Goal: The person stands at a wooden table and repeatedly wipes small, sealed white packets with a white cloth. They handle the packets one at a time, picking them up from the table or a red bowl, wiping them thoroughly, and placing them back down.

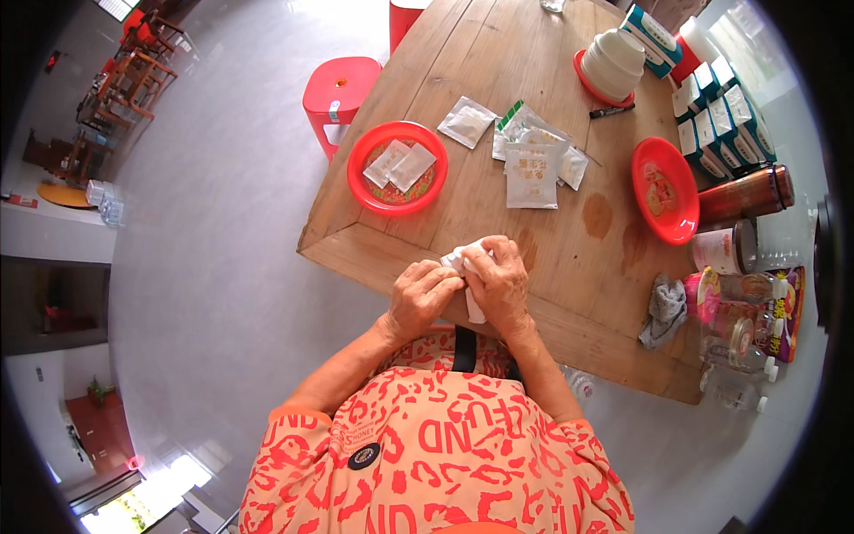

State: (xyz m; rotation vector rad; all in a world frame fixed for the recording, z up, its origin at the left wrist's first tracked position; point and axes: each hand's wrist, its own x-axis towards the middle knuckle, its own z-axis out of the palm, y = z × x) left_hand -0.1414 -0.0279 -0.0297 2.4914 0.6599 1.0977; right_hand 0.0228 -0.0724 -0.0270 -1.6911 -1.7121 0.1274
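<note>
At the table's near edge, my left hand (422, 298) and my right hand (501, 283) meet, fingers bent and pinching a crumpled white tissue (475, 308). Part of it hangs below my right fingers; the rest is hidden in my grip. Just beyond my left hand stands a round red plastic basin (355, 171) with a patterned bottom, holding two small white sachets (414, 167). Past my right hand lies a white packet with gold print (532, 178), overlapping several other packets. Another pale packet (466, 122) lies between these and the basin.
The wooden table (427, 84) carries a red oval dish (685, 191), stacked white bowls (612, 67), a black marker (612, 112), tissue packs (729, 129), a copper-coloured flask (743, 196), a grey rag (664, 311) and clear bottles (734, 331) along its right side. A red stool (342, 87) stands left.
</note>
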